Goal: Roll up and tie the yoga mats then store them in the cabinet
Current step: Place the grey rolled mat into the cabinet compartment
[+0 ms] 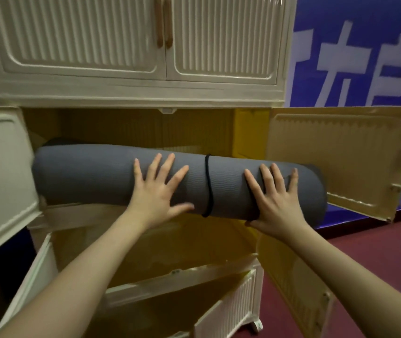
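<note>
Head view: your left hand (pixel 157 191) and right hand (pixel 276 200) press splayed fingers on the tied grey yoga mat roll (pixel 111 176); it looks light, spongy and grippy, so push near its black ties (pixel 208 185).

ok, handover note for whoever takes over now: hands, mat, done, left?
Left hand: open, fingers spread flat on the rolled grey yoga mat.
Right hand: open, flat on the mat's right part.
Mat: rolled, tied with black cord, lying across the cabinet's middle compartment; right end sticks out past the opening. Another dark roll seems to lie behind.
Left: get it fully in, close the doors.
</note>
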Tool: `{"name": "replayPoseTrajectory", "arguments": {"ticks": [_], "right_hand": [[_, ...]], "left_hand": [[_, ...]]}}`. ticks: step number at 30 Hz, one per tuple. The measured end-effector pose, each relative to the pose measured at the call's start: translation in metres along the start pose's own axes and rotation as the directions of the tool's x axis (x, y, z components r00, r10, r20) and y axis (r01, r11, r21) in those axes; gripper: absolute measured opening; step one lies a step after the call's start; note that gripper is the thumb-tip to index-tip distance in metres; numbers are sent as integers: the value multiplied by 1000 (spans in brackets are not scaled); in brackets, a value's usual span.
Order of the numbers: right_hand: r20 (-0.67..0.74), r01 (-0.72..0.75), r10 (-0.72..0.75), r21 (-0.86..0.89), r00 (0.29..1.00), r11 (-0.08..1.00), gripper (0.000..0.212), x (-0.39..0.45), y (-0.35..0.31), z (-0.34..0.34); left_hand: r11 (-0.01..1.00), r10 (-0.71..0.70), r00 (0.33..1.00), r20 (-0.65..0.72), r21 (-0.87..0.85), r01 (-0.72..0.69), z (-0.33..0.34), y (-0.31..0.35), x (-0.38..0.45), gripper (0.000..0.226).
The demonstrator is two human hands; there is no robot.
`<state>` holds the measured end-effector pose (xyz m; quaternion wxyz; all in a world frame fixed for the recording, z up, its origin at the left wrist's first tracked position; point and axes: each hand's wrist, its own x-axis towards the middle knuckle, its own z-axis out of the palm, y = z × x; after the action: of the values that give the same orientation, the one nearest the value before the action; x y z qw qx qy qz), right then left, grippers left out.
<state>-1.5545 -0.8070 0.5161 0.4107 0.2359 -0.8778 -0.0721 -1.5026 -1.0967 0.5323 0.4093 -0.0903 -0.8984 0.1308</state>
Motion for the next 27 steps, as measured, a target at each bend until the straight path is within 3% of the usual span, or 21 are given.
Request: {"name": "replayPoseTrajectory", "arguments": {"ticks": [2, 4, 17, 27], "right_hand": [[-13, 26, -25, 14, 1000, 1000, 125, 2, 3, -2], [-52, 65, -63, 24, 997, 998, 118, 4, 8, -4], [-44, 173, -171, 40, 984, 984, 106, 49, 33, -29], [-107, 134, -127, 54, 986, 990, 98, 44, 20, -33]], "left_hand": [[997, 28, 998, 59, 75, -32, 2, 5, 0, 113], [995, 26, 997, 78, 96, -34, 5, 10, 4, 126], [992, 112, 993, -29, 68, -110, 0, -15, 42, 101], [981, 186, 982, -15, 53, -185, -5, -31, 50, 103]]}}
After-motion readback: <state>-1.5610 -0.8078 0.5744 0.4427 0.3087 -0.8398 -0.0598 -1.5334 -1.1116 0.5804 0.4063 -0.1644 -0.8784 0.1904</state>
